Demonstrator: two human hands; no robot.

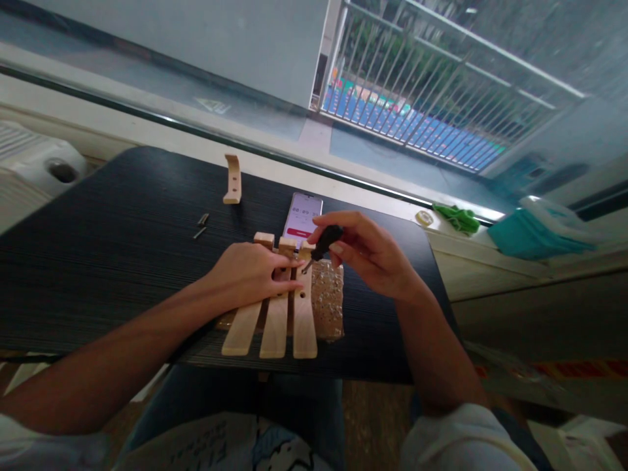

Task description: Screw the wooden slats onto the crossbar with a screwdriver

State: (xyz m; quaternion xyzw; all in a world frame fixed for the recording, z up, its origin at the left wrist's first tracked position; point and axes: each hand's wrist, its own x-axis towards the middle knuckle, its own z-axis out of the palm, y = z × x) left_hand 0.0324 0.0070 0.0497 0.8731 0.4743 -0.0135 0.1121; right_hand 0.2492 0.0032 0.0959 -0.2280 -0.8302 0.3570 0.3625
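Note:
Three pale wooden slats point(275, 320) lie side by side on a dark table point(108, 261), over a brown bubble-wrap pouch point(328, 301). My left hand point(252, 275) lies flat across the slats and presses them down, fingers stretched toward the right. My right hand point(366, 252) is closed on a small black-handled screwdriver point(322, 243). Its tip points down at the rightmost slat's upper end, just beyond my left fingertips.
A phone point(303, 216) with a lit screen lies just behind the slats. A curved wooden bracket point(232, 178) stands farther back, with two small screws point(201, 226) to its left. A window sill with green and teal items point(530, 235) runs along the right.

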